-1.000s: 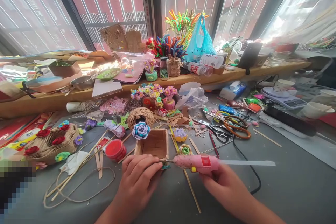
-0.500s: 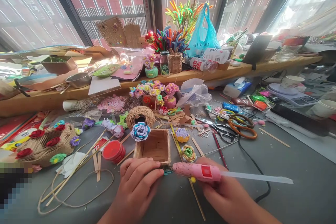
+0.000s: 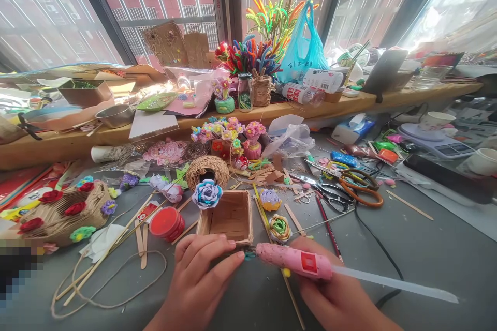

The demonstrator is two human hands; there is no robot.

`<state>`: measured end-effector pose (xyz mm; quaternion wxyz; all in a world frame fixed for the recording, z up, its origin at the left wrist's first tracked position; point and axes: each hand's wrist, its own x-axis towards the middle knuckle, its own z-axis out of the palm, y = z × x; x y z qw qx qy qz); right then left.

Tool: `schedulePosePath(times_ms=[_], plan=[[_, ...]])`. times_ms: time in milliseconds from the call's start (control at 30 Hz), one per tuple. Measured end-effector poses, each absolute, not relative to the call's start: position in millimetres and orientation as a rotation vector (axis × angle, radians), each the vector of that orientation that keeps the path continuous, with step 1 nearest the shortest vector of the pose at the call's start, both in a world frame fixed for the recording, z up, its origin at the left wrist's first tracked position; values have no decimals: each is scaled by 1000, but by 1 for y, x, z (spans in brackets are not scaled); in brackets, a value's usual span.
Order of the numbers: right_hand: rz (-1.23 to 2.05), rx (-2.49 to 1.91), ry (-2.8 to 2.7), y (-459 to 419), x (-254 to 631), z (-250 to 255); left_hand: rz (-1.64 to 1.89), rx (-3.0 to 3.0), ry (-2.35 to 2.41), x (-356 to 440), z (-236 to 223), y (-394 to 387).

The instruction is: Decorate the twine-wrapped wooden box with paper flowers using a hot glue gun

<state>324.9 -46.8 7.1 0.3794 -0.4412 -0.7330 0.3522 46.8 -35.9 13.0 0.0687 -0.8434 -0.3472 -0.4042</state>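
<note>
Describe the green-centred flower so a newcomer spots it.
Start at the open box. Right of it, just beyond the pink glue gun, lies the flower: cream edges around a green centre, unlike the lilac-and-yellow one behind it.

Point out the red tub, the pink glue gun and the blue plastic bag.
Red tub [image 3: 166, 225]: head view, on its lid.
Pink glue gun [image 3: 285, 258]: head view, on its barrel.
Blue plastic bag [image 3: 301, 59]: head view, on its front.

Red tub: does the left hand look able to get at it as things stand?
Probably yes. The red tub stands just beyond the left hand, to its left, with nothing tall between them. The fingers do seem busy at the near edge of the open box, though.
</note>
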Motion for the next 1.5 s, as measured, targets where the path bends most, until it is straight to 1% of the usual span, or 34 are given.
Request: schedulePosePath(times_ms=[200,467,733,900,1167,1500], plan=[[853,-1133,-2007,-47,329,1,-1233,-2497,-1052,48,13,-35],[849,-1185,-2048,-50,333,-13,-1253,-2507,-1047,49,13,-35],[835,-1199,-2085,-50,333,-15,-1263,-2505,-1044,50,13,-34],[771,-1194,-2032,-50,330,-17,-1257,-2500,-1048,50,14,-34],[776,-1269,-1919,-56,324,-19,-1263,-2497,-1033,51,16,-33],[745,-1238,-1940,-56,325,-20,-1259,-2484,-1046,52,17,-33]])
